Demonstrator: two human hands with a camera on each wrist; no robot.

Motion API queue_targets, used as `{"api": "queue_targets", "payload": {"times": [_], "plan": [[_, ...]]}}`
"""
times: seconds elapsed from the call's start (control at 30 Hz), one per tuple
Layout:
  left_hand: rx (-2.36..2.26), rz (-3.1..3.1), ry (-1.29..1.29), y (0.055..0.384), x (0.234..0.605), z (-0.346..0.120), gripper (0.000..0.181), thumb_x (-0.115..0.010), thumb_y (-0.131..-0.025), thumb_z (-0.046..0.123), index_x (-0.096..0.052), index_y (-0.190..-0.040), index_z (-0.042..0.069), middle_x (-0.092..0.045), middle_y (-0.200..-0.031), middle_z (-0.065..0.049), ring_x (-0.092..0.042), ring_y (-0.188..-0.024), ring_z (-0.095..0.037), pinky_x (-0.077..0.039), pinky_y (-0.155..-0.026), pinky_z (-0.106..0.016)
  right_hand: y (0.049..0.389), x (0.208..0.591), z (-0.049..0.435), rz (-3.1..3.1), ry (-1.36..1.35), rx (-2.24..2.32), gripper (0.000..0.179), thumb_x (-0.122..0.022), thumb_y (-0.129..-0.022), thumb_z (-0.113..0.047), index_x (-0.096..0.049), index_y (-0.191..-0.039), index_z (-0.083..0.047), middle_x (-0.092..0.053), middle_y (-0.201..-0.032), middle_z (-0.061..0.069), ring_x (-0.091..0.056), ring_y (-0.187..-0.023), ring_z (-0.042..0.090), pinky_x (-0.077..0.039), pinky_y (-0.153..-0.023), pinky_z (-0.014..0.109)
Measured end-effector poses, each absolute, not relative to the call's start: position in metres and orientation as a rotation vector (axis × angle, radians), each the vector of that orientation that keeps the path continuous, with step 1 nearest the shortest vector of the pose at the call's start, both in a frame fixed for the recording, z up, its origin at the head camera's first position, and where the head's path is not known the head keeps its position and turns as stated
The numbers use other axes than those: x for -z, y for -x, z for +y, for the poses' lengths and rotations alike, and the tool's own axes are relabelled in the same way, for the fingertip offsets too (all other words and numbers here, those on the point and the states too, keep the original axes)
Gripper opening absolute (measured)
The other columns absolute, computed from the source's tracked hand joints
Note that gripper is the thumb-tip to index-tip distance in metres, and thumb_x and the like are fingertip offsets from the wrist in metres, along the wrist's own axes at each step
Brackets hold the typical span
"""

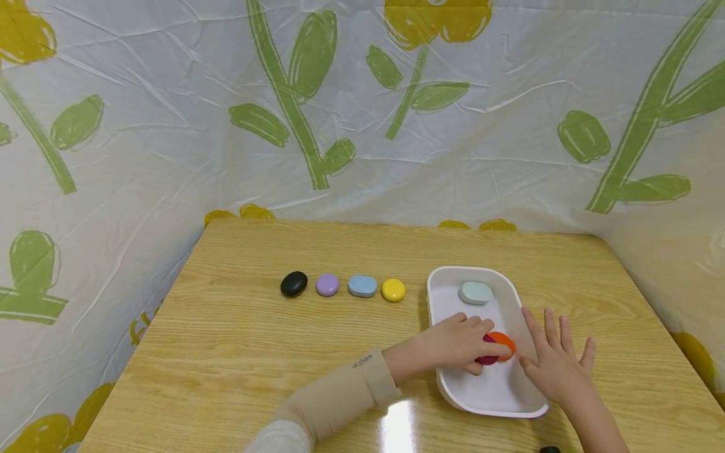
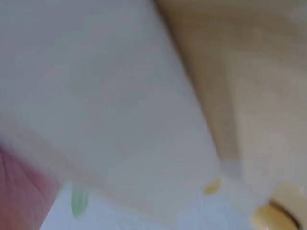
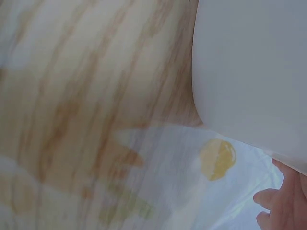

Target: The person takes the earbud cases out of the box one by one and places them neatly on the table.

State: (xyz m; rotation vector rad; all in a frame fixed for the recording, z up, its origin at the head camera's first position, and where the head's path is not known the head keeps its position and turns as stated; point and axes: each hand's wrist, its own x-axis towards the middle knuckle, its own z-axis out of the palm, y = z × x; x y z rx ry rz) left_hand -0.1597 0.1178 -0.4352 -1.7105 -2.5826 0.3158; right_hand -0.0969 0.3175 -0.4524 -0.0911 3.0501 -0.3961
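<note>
A white tray stands on the right side of the table. My left hand reaches into it from the left and grips a magenta piece between thumb and fingers, which hide most of it. Right beside that piece lies an orange rounded piece, partly covered by the same fingers. A pale mint oval piece lies at the tray's far end. With fingers spread, my right hand touches the tray's right rim. In the left wrist view the tray's wall fills much of the picture.
Left of the tray, a row on the wooden table holds a black oval piece, a purple round one, a blue oblong one and a yellow round one. A small black object shows at the near edge. Flowered cloth hangs around the table.
</note>
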Motion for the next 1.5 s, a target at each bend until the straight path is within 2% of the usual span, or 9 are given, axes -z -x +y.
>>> {"api": "queue_targets", "payload": {"times": [0.1, 0.23, 0.53, 0.67, 0.83, 1.0, 1.2, 1.37, 1.5], "plan": [[-0.256, -2.609, 1.574, 0.171, 0.424, 0.1, 0.047, -0.053, -0.087, 0.048, -0.038, -0.131, 0.045, -0.042, -0.113, 0.006, -0.042, -0.095, -0.008, -0.036, -0.075, -0.021, 0.097, 0.452, 0.317, 3.043, 0.079, 0.392, 0.085, -0.054, -0.087, -0.025, 0.007, -0.147, -0.025, 0.011, -0.147, 0.027, 0.027, -0.129, 0.04, 0.029, -0.086, 0.062], [-0.162, -2.694, 1.422, 0.185, 0.414, 0.073, 0.047, -0.053, -0.088, 0.043, -0.039, -0.133, 0.041, -0.043, -0.116, 0.001, -0.043, -0.101, -0.013, -0.037, -0.085, -0.026, 0.097, 0.452, 0.317, 3.042, 0.071, 0.393, 0.085, -0.054, -0.088, -0.025, 0.007, -0.147, -0.024, 0.012, -0.147, 0.026, 0.028, -0.129, 0.04, 0.03, -0.086, 0.06], [-0.06, -2.781, 1.14, 0.204, 0.435, 0.022, 0.041, -0.057, -0.088, 0.04, -0.043, -0.125, 0.033, -0.045, -0.118, -0.009, -0.05, -0.103, -0.024, -0.041, -0.088, -0.036, 0.097, 0.451, 0.318, 3.039, 0.078, 0.389, 0.084, -0.053, -0.088, -0.026, 0.008, -0.147, -0.024, 0.014, -0.147, 0.026, 0.028, -0.129, 0.039, 0.03, -0.086, 0.061], [-0.144, -2.808, 1.133, 0.205, 0.447, 0.013, 0.041, -0.058, -0.087, 0.039, -0.044, -0.124, 0.031, -0.048, -0.12, -0.01, -0.051, -0.103, -0.026, -0.042, -0.089, -0.038, 0.097, 0.451, 0.318, 3.038, 0.075, 0.386, 0.085, -0.053, -0.088, -0.026, 0.008, -0.147, -0.025, 0.015, -0.147, 0.025, 0.028, -0.129, 0.039, 0.03, -0.086, 0.06], [-0.187, -2.814, 1.136, 0.204, 0.459, 0.009, 0.036, -0.059, -0.087, 0.036, -0.043, -0.118, 0.025, -0.051, -0.107, -0.008, -0.054, -0.089, -0.024, -0.044, -0.079, -0.032, 0.098, 0.451, 0.318, 3.044, 0.083, 0.382, 0.085, -0.053, -0.088, -0.026, 0.009, -0.147, -0.025, 0.013, -0.147, 0.026, 0.027, -0.129, 0.04, 0.03, -0.086, 0.061], [-0.114, -2.835, 1.13, 0.201, 0.465, 0.009, 0.032, -0.06, -0.087, 0.031, -0.044, -0.114, 0.024, -0.049, -0.103, -0.007, -0.053, -0.086, -0.023, -0.044, -0.075, -0.031, 0.097, 0.452, 0.317, 3.038, 0.08, 0.395, 0.084, -0.052, -0.088, -0.026, 0.008, -0.147, -0.025, 0.013, -0.147, 0.026, 0.028, -0.129, 0.039, 0.03, -0.086, 0.06], [-0.143, -2.9, 1.133, 0.194, 0.466, 0.011, 0.034, -0.061, -0.086, 0.031, -0.047, -0.117, 0.028, -0.049, -0.108, -0.007, -0.054, -0.09, -0.024, -0.044, -0.084, -0.035, 0.098, 0.454, 0.319, 3.045, 0.072, 0.395, 0.085, -0.053, -0.088, -0.026, 0.008, -0.147, -0.025, 0.011, -0.147, 0.027, 0.027, -0.13, 0.04, 0.03, -0.086, 0.061], [-0.199, -2.92, 1.128, 0.191, 0.469, 0.012, 0.034, -0.059, -0.087, 0.034, -0.047, -0.119, 0.03, -0.05, -0.11, -0.007, -0.055, -0.096, -0.025, -0.039, -0.095, -0.041, 0.099, 0.454, 0.319, 3.042, 0.07, 0.395, 0.085, -0.054, -0.088, -0.026, 0.008, -0.147, -0.025, 0.012, -0.147, 0.027, 0.027, -0.129, 0.04, 0.031, -0.086, 0.06], [-0.201, -2.947, 1.13, 0.191, 0.469, 0.012, 0.034, -0.057, -0.088, 0.036, -0.046, -0.12, 0.03, -0.051, -0.109, -0.007, -0.056, -0.096, -0.025, -0.036, -0.098, -0.043, 0.098, 0.453, 0.318, 3.036, 0.069, 0.402, 0.085, -0.053, -0.088, -0.026, 0.008, -0.147, -0.024, 0.014, -0.146, 0.026, 0.027, -0.129, 0.04, 0.031, -0.086, 0.06]]}}
